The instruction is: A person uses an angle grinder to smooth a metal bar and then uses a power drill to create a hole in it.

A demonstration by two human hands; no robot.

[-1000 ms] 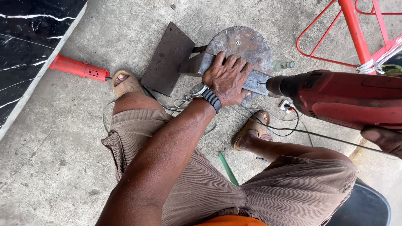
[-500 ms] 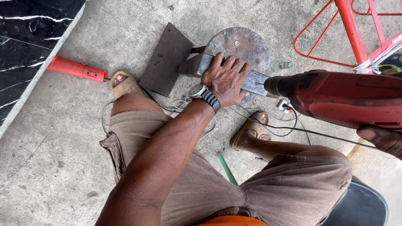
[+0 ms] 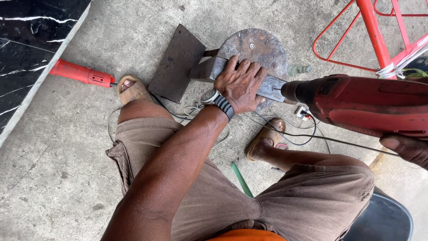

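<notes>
My left hand (image 3: 240, 85), with a wristwatch on the wrist, presses down on a grey metal bar (image 3: 209, 69) that lies across a round rusty metal disc (image 3: 258, 47). A red power drill (image 3: 361, 105) comes in from the right, its bit touching the bar's right end (image 3: 274, 89). My right hand (image 3: 408, 147) grips the drill's handle at the right edge, mostly out of frame. I sit with both knees spread, feet in sandals on the concrete floor.
A dark rectangular steel plate (image 3: 176, 62) lies left of the disc. A red angle grinder (image 3: 82, 75) rests by my left foot. A red tube frame (image 3: 379, 35) stands top right, a black marble slab (image 3: 26, 53) top left. Thin cables (image 3: 285, 134) cross the floor.
The view has shifted slightly. My left hand stays on the bar and the drill remains against the bar's end.
</notes>
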